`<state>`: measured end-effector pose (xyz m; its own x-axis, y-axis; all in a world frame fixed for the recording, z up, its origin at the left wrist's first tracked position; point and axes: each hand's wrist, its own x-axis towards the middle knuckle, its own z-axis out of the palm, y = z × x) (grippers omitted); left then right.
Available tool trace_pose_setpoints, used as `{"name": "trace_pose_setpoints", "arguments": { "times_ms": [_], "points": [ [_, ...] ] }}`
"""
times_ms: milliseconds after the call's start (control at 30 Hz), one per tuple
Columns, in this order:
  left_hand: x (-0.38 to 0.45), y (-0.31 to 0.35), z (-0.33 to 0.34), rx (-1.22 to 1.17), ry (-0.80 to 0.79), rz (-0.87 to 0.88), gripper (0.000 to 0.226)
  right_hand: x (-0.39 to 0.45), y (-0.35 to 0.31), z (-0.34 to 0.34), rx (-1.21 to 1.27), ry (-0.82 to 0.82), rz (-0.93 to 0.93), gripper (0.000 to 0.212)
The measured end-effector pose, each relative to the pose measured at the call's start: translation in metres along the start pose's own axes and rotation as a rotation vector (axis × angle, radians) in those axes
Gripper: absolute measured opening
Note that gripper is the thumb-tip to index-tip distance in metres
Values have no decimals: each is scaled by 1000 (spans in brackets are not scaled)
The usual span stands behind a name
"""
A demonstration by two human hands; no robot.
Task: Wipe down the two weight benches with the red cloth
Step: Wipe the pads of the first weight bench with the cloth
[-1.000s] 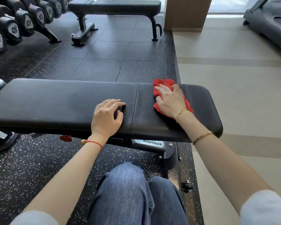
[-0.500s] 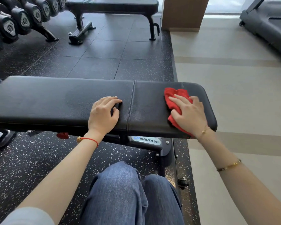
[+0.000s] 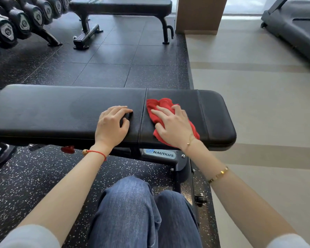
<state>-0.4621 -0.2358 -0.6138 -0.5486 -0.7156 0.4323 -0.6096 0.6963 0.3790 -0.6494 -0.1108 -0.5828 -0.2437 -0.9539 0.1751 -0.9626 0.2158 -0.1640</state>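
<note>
A black padded weight bench (image 3: pixel 52 111) stretches across the view right in front of me. The red cloth (image 3: pixel 155 108) lies crumpled on its right pad, just right of the seam. My right hand (image 3: pixel 174 126) presses flat on the cloth with spread fingers. My left hand (image 3: pixel 113 124) rests on the left pad beside the seam, its fingers bent and holding nothing. A second black bench (image 3: pixel 122 4) stands farther back on the dark rubber floor.
A rack of dumbbells (image 3: pixel 16 20) lines the far left. A wooden column (image 3: pixel 200 15) stands behind the far bench, and a treadmill (image 3: pixel 297 24) sits at the top right on pale flooring. My knees in jeans (image 3: pixel 140 212) are below the bench.
My right hand slid the cloth from the far edge toward the bench's right end, then back left to the seam. The left hand has stayed in place.
</note>
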Motion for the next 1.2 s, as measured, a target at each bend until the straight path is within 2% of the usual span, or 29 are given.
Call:
{"name": "trace_pose_setpoints", "arguments": {
  "times_ms": [233, 467, 533, 667, 800, 933, 1100, 1200],
  "points": [
    [0, 5, -1, -3, -14, -1, 29, -27, 72, -16, 25, 122, 264, 48],
    [4, 23, 4, -24, -31, -90, 27, -60, 65, -12, 2, 170, 236, 48],
    [7, 31, 8, -24, -26, -67, 30, -66, 71, -16, 10, 184, 250, 50],
    [11, 40, 17, 22, -52, -13, 30, -45, 97, -20, 16, 183, 402, 49],
    [10, 40, 23, 60, -30, -15, 30, 0, 116, -25, -10, 86, 512, 47],
    [11, 41, 23, 63, -20, -26, 29, 15, 102, -23, 2, 51, 439, 46],
    [10, 43, 22, 71, -27, -31, 30, -7, 54, -17, -15, -5, 144, 56],
    [9, 44, 21, 75, -33, -38, 31, -20, 34, -11, -43, -25, 40, 52]
  ]
}}
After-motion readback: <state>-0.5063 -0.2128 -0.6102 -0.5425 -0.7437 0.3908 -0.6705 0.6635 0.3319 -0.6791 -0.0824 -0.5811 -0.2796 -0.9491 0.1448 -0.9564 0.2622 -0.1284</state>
